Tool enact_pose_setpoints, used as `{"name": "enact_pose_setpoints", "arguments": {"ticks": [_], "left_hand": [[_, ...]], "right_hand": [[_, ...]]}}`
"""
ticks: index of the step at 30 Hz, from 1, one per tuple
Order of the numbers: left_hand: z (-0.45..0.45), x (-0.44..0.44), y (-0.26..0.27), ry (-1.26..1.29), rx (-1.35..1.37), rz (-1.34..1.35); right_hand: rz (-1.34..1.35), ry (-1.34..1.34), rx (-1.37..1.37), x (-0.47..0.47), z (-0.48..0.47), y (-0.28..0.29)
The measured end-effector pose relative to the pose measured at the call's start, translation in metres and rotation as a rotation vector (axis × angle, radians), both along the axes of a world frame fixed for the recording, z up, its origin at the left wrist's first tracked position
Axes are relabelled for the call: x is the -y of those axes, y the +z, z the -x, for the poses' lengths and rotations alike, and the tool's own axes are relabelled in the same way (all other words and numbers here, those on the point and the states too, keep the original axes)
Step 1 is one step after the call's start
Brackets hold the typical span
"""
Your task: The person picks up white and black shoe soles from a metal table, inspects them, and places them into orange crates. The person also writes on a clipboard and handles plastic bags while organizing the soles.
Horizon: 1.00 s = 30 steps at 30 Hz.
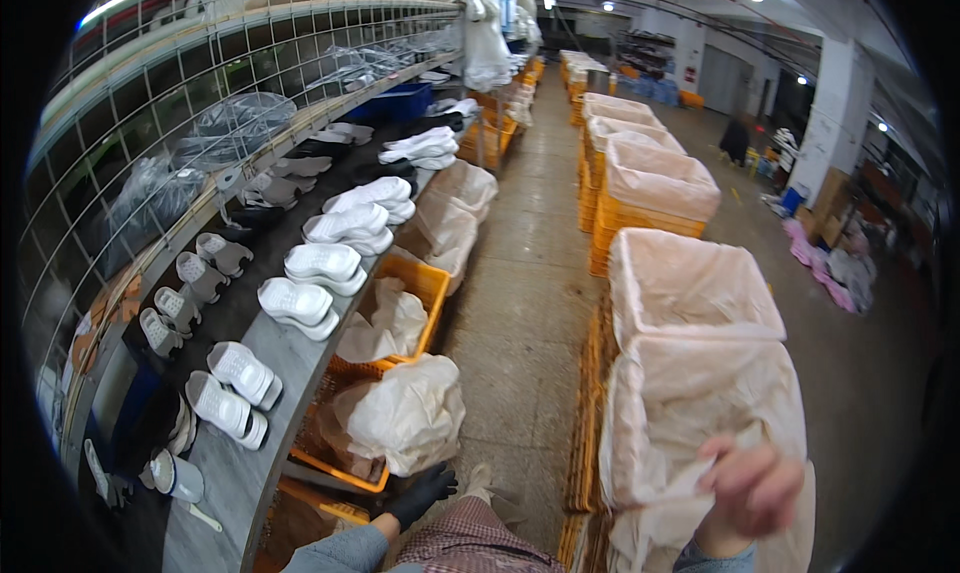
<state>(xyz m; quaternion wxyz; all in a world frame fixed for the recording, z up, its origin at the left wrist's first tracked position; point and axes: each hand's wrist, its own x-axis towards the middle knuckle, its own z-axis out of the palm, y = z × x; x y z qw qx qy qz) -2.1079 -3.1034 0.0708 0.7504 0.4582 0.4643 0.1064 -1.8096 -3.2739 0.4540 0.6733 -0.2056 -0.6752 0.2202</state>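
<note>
My left hand, in a black glove, hangs low beside the bench with nothing in it. Its fingers point toward the aisle, just below a crumpled whitish liner in an orange crate. My bare right hand is raised on the right and blurred by motion. Its fingers are closed on the edge of a pale plastic liner that covers a crate nearest me. White shoe soles lie in stacks along the grey workbench on my left.
A white cup and a small white-handled tool are on the bench. Wire mesh rises behind it. Several lined orange crates stand stacked along the right of the aisle. A pillar stands farther off.
</note>
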Motion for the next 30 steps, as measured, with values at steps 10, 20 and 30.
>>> {"name": "enact_pose_setpoints", "arguments": {"ticks": [10, 20, 30], "left_hand": [[-0.167, -0.253, 0.013, 0.03, 0.088, -0.05], [-0.314, -0.453, 0.026, 0.106, -0.011, -0.073], [-0.468, -0.624, 0.054, 0.316, -0.056, -0.089]], "right_hand": [[-0.164, 0.781, 0.109, -0.332, -0.068, 0.057], [-0.214, 0.767, 0.065, -0.541, -0.254, 0.031], [-0.202, 0.942, 0.089, -0.758, -0.427, 0.038]]}}
